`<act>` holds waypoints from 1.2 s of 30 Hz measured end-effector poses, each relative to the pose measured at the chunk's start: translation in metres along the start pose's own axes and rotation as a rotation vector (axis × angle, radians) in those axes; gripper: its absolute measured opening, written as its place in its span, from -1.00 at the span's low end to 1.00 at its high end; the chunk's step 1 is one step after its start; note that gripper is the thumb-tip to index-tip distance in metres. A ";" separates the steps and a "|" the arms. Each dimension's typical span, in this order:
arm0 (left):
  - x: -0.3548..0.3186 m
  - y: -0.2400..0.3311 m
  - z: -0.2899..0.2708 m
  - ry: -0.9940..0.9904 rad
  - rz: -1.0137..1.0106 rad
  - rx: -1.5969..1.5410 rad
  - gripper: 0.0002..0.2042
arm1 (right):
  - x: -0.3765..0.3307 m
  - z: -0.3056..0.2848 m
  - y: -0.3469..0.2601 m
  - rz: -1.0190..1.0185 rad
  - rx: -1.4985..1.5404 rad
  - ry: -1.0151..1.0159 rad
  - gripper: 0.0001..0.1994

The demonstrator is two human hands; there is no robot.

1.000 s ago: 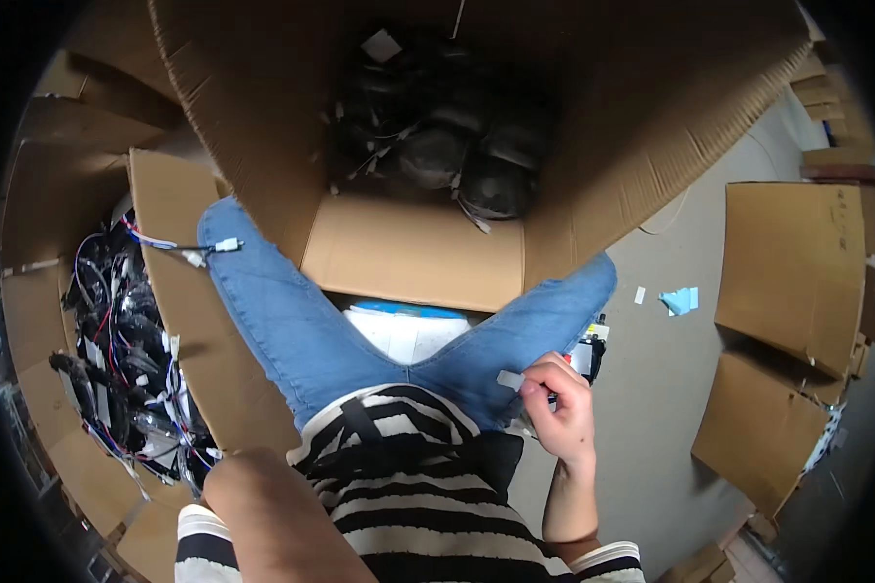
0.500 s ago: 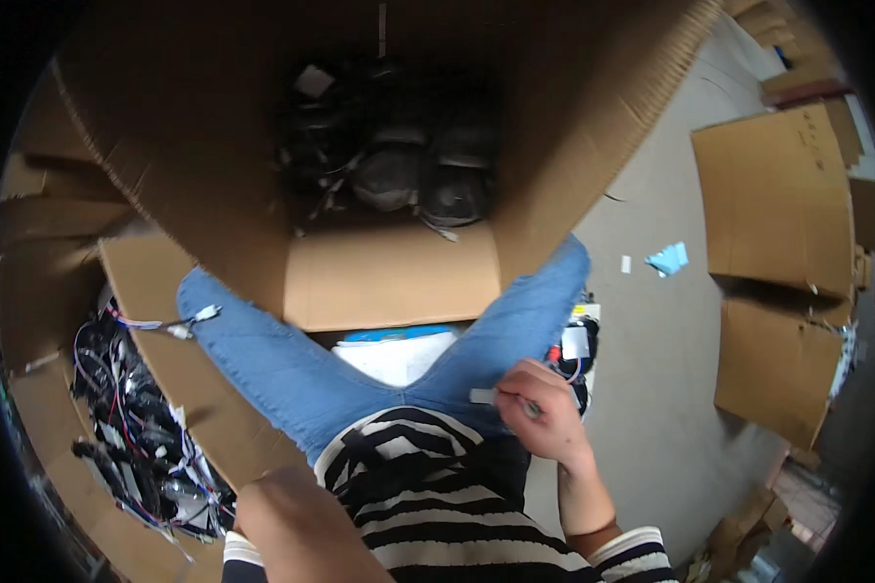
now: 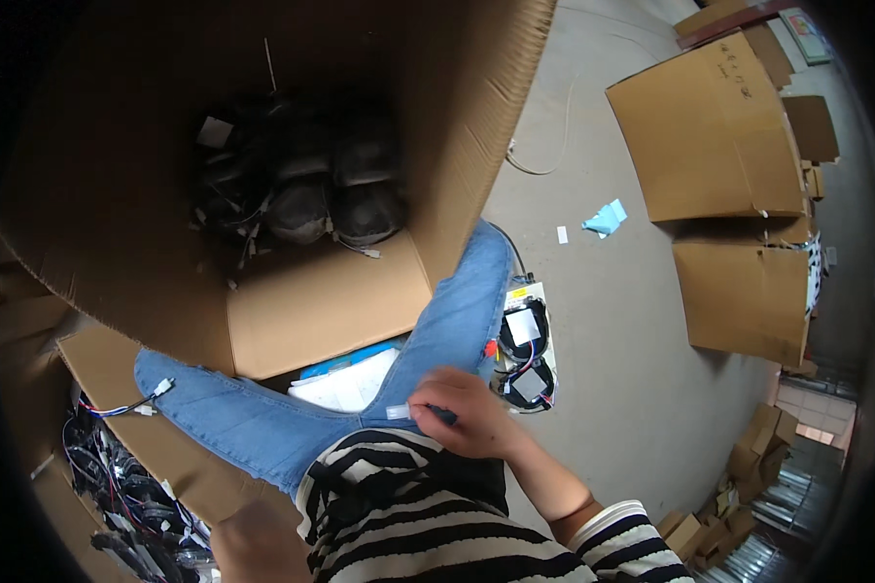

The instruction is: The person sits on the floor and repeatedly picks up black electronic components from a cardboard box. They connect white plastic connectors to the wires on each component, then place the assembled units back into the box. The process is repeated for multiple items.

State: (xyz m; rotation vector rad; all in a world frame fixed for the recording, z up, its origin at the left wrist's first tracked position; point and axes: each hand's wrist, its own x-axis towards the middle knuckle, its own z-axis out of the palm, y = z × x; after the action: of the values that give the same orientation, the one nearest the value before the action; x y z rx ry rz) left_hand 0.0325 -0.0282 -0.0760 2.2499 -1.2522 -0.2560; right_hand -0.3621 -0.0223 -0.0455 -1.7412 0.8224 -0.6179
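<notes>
My right hand (image 3: 465,413) is over my lap, fingers closed, with a small whitish strip (image 3: 398,412) sticking out past the fingertips. Its exact kind is too small to make out. At the lower left, my left hand (image 3: 258,544) is blurred beside the edge of a cardboard box of wired black parts (image 3: 131,476); its fingers do not show clearly. Between my knees stands a large open carton (image 3: 331,306), with several dark rounded parts (image 3: 299,209) and white connectors inside. A white plug on a wire (image 3: 163,387) lies over the left box's flap, by my left knee.
Right of my knee, a pale board (image 3: 542,330) bears two black round parts with wires and white labels. Farther right lie a light blue scrap (image 3: 606,219) and a small white piece (image 3: 562,234). Cardboard boxes (image 3: 710,136) stand along the right. White sheets (image 3: 345,384) lie below the carton.
The view has swung to the right, so the carton sits farther left and the board shows fully. My right hand, still holding the strip, has come inward over my lap.
</notes>
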 end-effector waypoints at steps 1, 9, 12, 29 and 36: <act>-0.001 0.002 0.004 -0.004 0.007 -0.028 -0.26 | -0.001 -0.001 0.001 0.020 -0.023 -0.003 -0.96; -0.054 0.066 -0.008 -0.072 0.011 -0.739 -0.23 | 0.007 0.000 0.004 0.047 0.021 0.027 -0.98; -0.091 0.102 -0.014 -0.273 -0.022 -1.252 -0.21 | 0.010 -0.002 0.006 0.027 0.020 0.043 -0.99; -0.108 0.154 -0.031 -0.560 -0.388 -2.015 -0.26 | 0.019 -0.001 -0.006 0.148 -0.086 0.050 -0.95; -0.136 0.194 -0.048 -0.935 0.224 -2.218 -0.31 | 0.019 0.003 -0.008 0.141 -0.099 0.031 -0.96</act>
State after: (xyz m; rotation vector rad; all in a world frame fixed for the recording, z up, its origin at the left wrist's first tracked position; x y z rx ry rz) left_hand -0.1635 0.0215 0.0564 -0.0303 -0.5775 -1.6144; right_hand -0.3463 -0.0339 -0.0388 -1.7488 1.0028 -0.5188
